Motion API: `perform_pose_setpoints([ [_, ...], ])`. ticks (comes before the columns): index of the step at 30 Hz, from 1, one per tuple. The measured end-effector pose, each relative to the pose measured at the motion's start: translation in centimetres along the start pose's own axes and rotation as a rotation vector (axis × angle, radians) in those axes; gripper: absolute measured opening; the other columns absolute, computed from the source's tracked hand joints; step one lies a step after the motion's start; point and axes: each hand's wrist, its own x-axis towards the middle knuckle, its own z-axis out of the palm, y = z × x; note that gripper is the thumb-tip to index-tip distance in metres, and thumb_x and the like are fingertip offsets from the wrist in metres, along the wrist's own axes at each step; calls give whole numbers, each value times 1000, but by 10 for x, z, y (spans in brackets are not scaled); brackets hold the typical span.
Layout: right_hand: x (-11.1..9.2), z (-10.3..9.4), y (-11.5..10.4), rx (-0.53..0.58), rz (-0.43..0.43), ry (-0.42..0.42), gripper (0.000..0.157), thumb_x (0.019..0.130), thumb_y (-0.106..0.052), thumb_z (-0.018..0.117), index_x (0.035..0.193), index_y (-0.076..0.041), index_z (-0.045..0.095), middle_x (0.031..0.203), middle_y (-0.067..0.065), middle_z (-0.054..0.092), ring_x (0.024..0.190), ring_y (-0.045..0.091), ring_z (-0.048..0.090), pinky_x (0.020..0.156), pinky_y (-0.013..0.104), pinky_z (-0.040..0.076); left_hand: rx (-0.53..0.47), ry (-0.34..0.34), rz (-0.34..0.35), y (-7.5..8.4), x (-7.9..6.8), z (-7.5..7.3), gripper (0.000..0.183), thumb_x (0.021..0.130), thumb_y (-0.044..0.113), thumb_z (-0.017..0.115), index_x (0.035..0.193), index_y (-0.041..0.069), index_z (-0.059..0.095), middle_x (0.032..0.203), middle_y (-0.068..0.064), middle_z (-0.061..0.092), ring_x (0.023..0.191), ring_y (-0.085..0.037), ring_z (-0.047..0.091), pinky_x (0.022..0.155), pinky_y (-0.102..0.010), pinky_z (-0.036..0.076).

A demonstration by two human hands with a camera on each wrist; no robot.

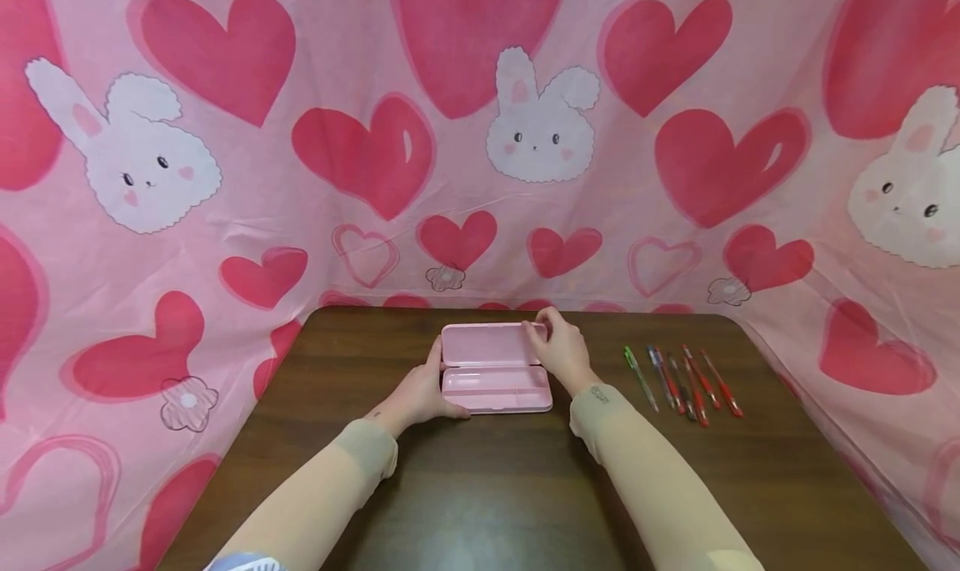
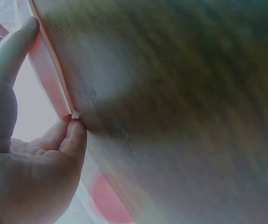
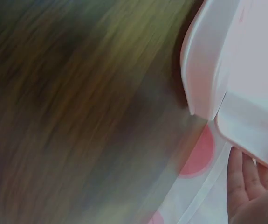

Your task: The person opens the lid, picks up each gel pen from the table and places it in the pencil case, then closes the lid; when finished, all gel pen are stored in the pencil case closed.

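Observation:
A pink pencil case (image 1: 512, 408) lies on the table with its lid (image 1: 487, 344) raised at the back. Its tray has a divider, and no pens show inside. My left hand (image 1: 417, 394) grips the tray's left end, thumb at the front and fingers round the side. The left wrist view shows that thumb (image 2: 25, 35) along the case edge. At the right end of the lid, my right hand (image 1: 564, 351) pinches the edge, thumb on the inner face. In the right wrist view, its fingers (image 3: 251, 179) touch the lid's outer side.
Several pens with green, blue, dark and red parts (image 1: 678, 385) lie in a loose group to the right of the case. The dark wooden table (image 1: 465, 488) ends at a pink cloth backdrop (image 1: 480, 196) with hearts and rabbits.

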Motion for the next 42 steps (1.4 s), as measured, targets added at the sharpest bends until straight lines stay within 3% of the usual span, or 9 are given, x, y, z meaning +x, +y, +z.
perform_pose_setpoints([
  [7,5,4,-3,3,102,14,37,105,-50,70,116,-15,66,103,13,77,85,33,67,78,49,54,40,-9,10,2,0,0,150,67,41,108,177,13,9,151,-15,69,135,-33,67,124,-54,50],
  [15,4,12,4,-9,170,-34,38,106,-48,65,130,-19,64,123,18,79,102,44,75,90,61,58,66,-24,13,0,-1,1,137,68,44,106,174,11,25,153,-14,68,140,-34,65,125,-56,49],
  [25,0,5,7,-22,139,-128,58,107,-49,64,153,-14,59,147,22,71,132,47,70,110,65,56,83,-44,3,-2,0,-1,132,71,48,104,175,16,29,160,-15,61,144,-36,62,126,-59,47],
  [28,-5,-8,9,-66,112,-144,62,107,-49,63,157,-13,55,147,21,70,133,46,69,111,66,55,85,-45,4,-2,0,-2,133,70,49,105,174,16,30,159,-15,62,142,-36,63,125,-59,48],
  [32,-13,-38,23,-126,81,-105,59,109,-46,62,154,-9,57,142,22,72,129,45,69,107,65,56,101,-28,16,-3,3,-1,132,68,49,106,173,15,33,155,-15,65,138,-35,66,121,-57,52],
  [42,-43,-120,87,-268,117,-18,54,112,-37,57,153,-2,56,137,28,71,118,49,72,95,66,59,105,-33,7,-7,4,0,135,68,50,105,174,12,30,158,-17,63,141,-35,64,123,-56,50],
])
